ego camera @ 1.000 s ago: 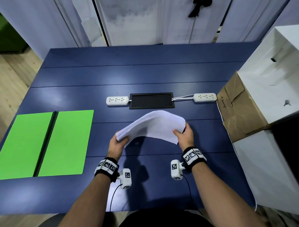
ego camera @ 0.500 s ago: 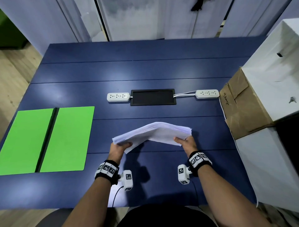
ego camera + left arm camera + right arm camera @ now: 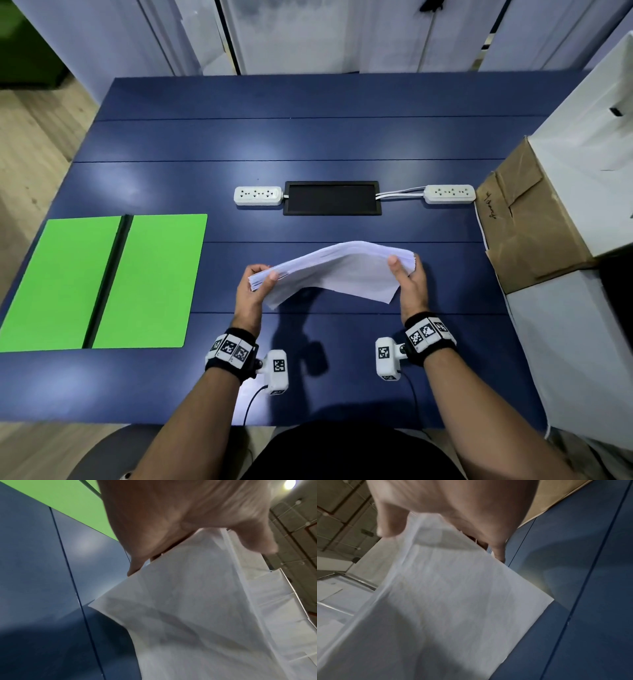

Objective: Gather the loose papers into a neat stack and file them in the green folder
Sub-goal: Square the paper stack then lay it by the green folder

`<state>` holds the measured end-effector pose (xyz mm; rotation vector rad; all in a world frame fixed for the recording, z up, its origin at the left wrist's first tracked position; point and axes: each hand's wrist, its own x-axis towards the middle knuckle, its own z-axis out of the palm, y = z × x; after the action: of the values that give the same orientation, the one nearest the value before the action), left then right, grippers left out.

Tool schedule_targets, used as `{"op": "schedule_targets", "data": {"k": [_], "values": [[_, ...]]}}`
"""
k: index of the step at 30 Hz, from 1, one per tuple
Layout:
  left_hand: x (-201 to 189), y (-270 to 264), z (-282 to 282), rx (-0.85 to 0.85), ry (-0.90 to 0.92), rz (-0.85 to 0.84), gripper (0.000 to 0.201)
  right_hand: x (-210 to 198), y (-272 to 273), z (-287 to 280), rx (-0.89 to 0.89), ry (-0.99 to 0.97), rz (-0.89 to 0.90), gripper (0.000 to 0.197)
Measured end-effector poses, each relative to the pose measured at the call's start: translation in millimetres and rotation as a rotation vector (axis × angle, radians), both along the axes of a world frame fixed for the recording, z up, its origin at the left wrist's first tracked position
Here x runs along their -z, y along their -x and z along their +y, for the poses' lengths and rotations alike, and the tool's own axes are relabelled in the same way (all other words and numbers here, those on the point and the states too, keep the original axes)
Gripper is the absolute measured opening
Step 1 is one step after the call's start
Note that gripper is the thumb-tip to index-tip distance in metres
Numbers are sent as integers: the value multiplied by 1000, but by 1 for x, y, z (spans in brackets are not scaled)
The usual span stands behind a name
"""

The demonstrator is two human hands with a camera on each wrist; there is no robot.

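A stack of white papers is held in the air above the blue table, arched upward in the middle. My left hand pinches its left end, thumb on top. My right hand grips its right end, thumb on top and fingers behind. One lower sheet hangs down toward me. The wrist views show the papers from below, under the left hand and the right hand. The green folder lies open and flat at the table's left, a black spine down its middle.
Two white power strips flank a black cable hatch beyond the papers. A brown cardboard piece and large white boxes stand along the right edge. Bare table lies between folder and hands.
The stack has come down from a steep tilt toward level and nearer to me. Both hands moved apart a little with it; the grips stay the same.
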<state>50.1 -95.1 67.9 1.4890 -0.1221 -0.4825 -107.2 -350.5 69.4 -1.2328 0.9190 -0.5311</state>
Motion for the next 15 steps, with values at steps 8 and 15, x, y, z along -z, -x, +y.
{"op": "schedule_targets", "data": {"k": [8,15], "values": [[4,3,-8,-84,-21,40,19,2,-13,-2,141,-29,20,68],[-2,5,-7,-55,-43,26,15,4,-17,-3,239,38,-8,25]]}}
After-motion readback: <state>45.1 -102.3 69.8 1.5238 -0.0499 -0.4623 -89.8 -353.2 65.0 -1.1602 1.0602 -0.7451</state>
